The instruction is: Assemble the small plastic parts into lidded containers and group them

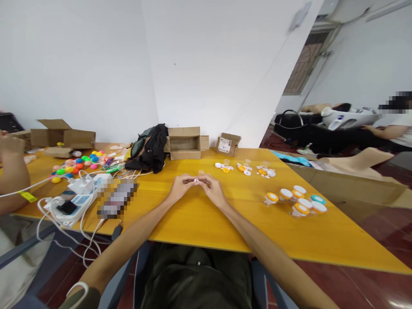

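Over the middle of the table, my left hand (179, 188) and my right hand (212, 189) meet fingertip to fingertip. Both are closed, pinching a small white part (196, 181) between them; its exact kind is too small to make out. Beyond the hands lie groups of loose parts: a white disc (218, 165), an orange ring (225, 170), another orange ring (262, 172) and small white pieces, with clear cups behind. To the right of my right hand stand several clear containers with white, orange and teal lids, among them an orange-rimmed one (272, 197) and a teal-rimmed one (318, 199).
An open cardboard box (185, 153), a smaller box (228, 144) and a black backpack (149, 150) line the back. Left are colourful balls (69, 163), a phone (118, 198) and a power strip (71, 213) with trailing cables. Another person's arm (13, 176) rests far left.
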Motion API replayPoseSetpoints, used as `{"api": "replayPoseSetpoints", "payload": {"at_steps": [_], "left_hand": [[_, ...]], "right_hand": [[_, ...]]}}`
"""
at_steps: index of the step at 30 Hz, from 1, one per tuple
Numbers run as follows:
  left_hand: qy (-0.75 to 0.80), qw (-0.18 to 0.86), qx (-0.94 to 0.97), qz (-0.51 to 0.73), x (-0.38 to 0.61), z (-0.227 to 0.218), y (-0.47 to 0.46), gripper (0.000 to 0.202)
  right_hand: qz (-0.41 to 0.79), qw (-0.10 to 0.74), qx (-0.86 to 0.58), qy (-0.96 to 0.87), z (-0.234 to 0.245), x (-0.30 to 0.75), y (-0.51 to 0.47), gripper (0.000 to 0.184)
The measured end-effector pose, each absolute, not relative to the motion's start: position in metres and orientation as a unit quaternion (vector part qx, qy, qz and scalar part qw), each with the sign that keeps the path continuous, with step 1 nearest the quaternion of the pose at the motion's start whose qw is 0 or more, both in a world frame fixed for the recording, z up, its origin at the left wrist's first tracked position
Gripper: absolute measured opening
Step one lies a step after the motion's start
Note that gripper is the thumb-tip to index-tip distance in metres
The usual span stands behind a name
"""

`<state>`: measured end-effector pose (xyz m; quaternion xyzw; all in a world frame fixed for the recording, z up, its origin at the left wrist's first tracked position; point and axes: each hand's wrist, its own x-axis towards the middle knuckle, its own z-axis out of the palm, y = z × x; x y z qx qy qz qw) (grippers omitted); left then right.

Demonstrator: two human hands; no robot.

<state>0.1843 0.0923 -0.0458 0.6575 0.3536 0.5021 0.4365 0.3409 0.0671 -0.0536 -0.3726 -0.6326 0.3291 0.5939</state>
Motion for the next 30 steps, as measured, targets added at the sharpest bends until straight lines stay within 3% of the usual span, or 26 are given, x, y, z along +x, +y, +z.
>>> {"api": "replayPoseSetpoints", "payload": {"at_steps": [8,16,30], "left_hand": [[0.333,0.31,0.734,0.504,0.183,-0.046,0.088,0.019],[0.344,0.267,0.754,0.493,0.185,-0.048,0.085,0.018],[0.312,0.402,0.707,0.491,0.181,-0.049,0.097,0.023]], "right_hand": [[0.42,0.589,-0.39,-0.569,-0.056,0.339,0.069,0.033],[0.455,0.59,-0.398,-0.536,-0.062,0.338,0.074,0.036],[0.451,0.585,-0.39,-0.55,-0.057,0.345,0.077,0.035]]}}
